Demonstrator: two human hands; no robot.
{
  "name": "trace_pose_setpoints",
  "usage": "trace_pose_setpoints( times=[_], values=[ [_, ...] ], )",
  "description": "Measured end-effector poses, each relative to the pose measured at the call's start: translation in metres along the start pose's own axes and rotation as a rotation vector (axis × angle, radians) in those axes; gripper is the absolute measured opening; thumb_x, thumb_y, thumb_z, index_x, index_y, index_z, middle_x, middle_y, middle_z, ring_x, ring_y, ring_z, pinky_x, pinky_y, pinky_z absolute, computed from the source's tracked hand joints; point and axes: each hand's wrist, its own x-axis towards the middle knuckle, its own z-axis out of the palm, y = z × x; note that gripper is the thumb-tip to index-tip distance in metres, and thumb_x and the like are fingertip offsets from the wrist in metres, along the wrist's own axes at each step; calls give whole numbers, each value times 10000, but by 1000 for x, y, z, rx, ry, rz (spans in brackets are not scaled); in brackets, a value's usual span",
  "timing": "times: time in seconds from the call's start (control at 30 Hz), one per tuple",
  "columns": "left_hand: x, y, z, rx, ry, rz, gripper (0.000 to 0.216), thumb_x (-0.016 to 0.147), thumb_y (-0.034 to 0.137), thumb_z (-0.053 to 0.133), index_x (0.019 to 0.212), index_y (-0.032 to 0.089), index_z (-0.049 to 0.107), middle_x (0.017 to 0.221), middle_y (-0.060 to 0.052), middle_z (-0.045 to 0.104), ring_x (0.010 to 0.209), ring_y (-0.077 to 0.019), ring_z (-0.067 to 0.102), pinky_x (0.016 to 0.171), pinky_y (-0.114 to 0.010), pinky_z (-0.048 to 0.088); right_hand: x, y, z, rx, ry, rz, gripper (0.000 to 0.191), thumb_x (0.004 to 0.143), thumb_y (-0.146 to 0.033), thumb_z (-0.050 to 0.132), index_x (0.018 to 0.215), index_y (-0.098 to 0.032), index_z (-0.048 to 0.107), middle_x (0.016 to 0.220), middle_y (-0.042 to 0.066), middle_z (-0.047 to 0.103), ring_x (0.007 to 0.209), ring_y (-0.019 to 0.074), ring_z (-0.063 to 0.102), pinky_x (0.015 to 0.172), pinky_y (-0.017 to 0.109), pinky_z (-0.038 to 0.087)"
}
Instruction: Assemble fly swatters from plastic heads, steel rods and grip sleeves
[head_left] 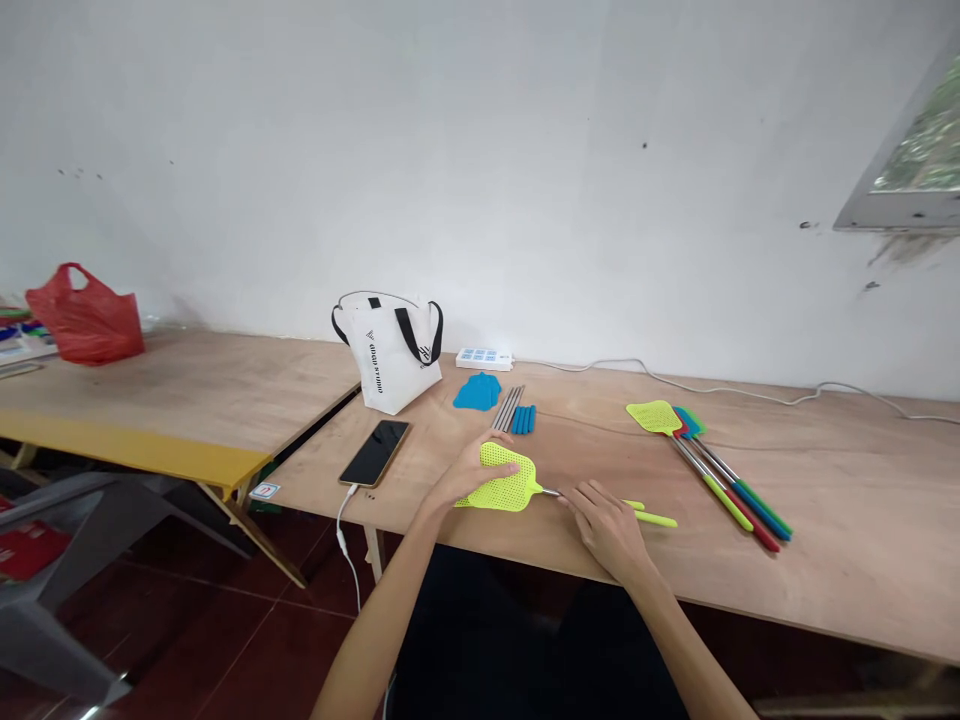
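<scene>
A yellow-green fly swatter (517, 490) lies across the table near its front edge. My left hand (474, 474) grips its perforated head, with the thumb on top and the other fingers mostly hidden. My right hand (602, 525) is closed over the metal shaft, and the handle (658, 520) sticks out to its right. A second yellow-green handle (634, 505) shows just behind the first. Beyond my left hand lie several metal rods (508, 408), short blue handles (524, 420) and blue swatter heads (478, 391).
Assembled swatters in several colours (720, 480) lie to the right. A phone (375, 453) on a charging cable and a white tote bag (395, 357) stand left. A power strip (484, 358) sits by the wall. A red plastic bag (90, 320) is on the other table.
</scene>
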Motion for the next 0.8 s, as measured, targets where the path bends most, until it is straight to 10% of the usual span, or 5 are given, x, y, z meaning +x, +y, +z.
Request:
trace_pose_setpoints(
  times=[0.3, 0.57, 0.8],
  values=[
    [-4, 5, -48, -74, 358, 80, 488, 716, 466, 845, 1031, 162, 631, 966, -58, 716, 856, -215, 703, 726, -303, 573, -3, 21, 0, 46, -26, 187, 359, 1052, -445, 424, 1172, -255, 703, 1005, 79, 760, 922, 228, 667, 845, 372, 429],
    [4, -29, -53, 145, 292, 104, 572, 866, 513, 705, 1298, 176, 538, 1162, -117, 688, 1059, -278, 680, 878, -386, 558, -19, 74, -15, 209, 11, 485, 484, 971, -634, 447, 1050, -250, 732, 898, 62, 710, 699, 203, 619, 691, 345, 494],
    [16, -67, -40, 681, 276, 75, 373, 994, 389, 508, 1316, 206, 551, 1354, -140, 611, 1315, -302, 533, 1125, -470, 399, -29, 78, 1, 209, -89, 444, 417, 992, -316, 345, 1218, -294, 695, 1104, 68, 698, 991, 229, 661, 851, 378, 535]
  ],
)
